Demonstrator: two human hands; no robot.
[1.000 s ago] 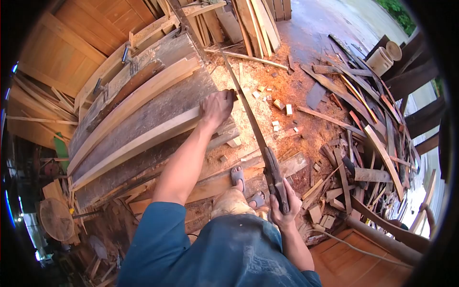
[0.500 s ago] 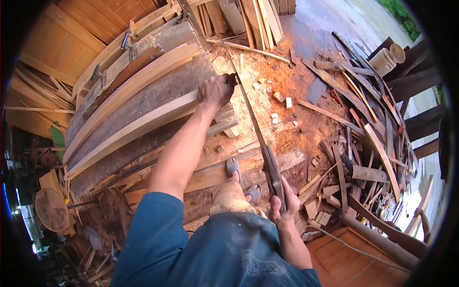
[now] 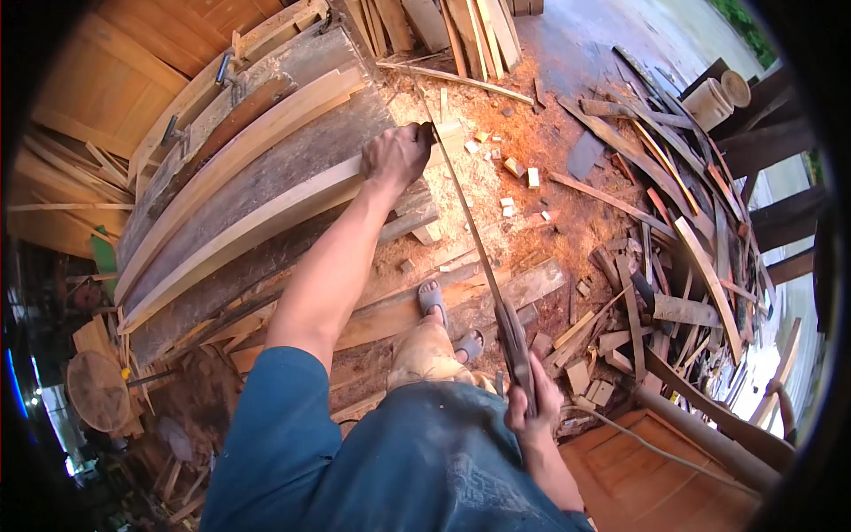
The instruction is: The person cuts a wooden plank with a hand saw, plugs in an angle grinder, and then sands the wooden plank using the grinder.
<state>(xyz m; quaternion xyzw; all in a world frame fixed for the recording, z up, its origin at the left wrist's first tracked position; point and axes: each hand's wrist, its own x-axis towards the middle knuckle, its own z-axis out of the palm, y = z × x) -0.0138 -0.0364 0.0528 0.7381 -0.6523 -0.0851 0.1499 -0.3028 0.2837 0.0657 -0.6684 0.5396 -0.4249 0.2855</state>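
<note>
Right fingers [image 3: 543,387] grip saw [image 3: 511,335], left fingers [image 3: 418,144] touch board [image 3: 285,209].

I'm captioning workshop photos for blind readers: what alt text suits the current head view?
A right hand grips a long saw; the left hand rests on a pale curved board beside the blade. Sawdust and offcuts litter the floor, with scrap wood heaped at right.

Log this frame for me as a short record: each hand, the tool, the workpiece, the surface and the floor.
left hand: fist on the pale plank, near the saw; contact with blade unclear
right hand: gripping the saw's dark handle
tool: saw, blade slanting across the plank near its far end
surface: worn grey boards, also bearing a curved plank
floor: sawdust, small wood blocks
</note>
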